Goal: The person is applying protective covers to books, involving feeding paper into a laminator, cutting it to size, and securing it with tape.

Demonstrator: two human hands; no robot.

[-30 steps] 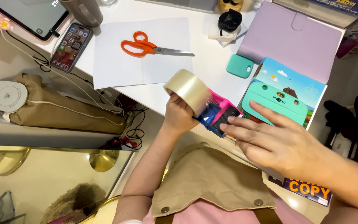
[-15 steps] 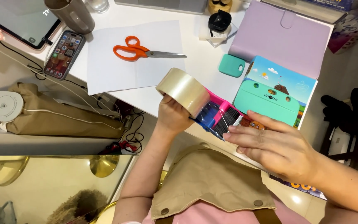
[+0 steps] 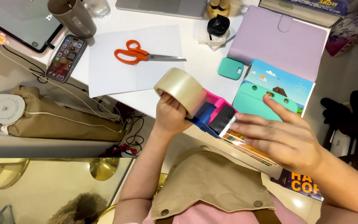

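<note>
Clear tape roll [image 3: 180,89] on a pink-and-blue dispenser [image 3: 212,116], tilted at the white desk's near edge.

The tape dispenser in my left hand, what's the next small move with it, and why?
Probably draw the dispenser a little further back along the package. Your left hand grips the roll of clear tape with the dispenser's mouth right at the package's near edge, and your right hand lies flat on top, pinning it. I cannot tell whether the tape has stuck yet.

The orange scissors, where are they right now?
In the head view, the orange scissors lie on a white sheet of paper on the desk, above the left hand holding the tape dispenser, right of the phone.
</note>
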